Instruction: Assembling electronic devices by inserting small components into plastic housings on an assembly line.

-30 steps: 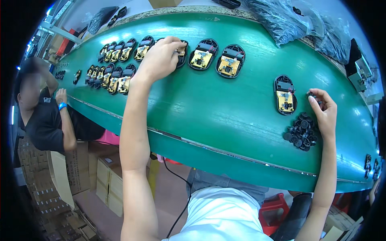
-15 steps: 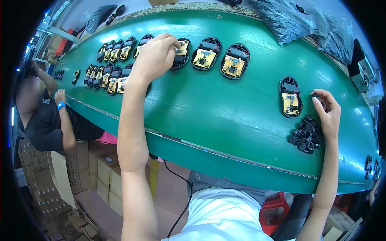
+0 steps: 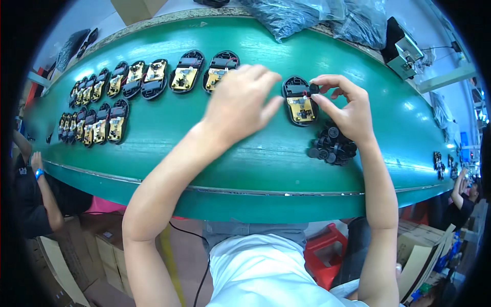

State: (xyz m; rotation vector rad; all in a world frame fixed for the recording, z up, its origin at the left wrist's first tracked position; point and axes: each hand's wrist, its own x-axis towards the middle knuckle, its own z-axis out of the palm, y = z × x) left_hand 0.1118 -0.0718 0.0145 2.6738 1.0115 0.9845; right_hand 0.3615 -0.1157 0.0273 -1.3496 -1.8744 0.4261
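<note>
My right hand (image 3: 350, 110) is pinching a small black wheel (image 3: 314, 89) between thumb and forefinger. Just left of that hand, an open computer-mouse base (image 3: 300, 107) is lying on the green surface (image 3: 255, 169); I cannot tell whether the wheel is touching it. A pile of black wheels (image 3: 333, 147) is sitting beside my right wrist. My left hand (image 3: 240, 105), blurred, is keeping thumb and fingers apart, partly covering another mouse base (image 3: 222, 62); more mouse bases (image 3: 117, 122) are lying to its left.

tabletop (image 3: 255, 171): smooth, glossy | round pieces (image 3: 333, 146): plastic | bags (image 3: 289, 18): crinkled plastic
</note>
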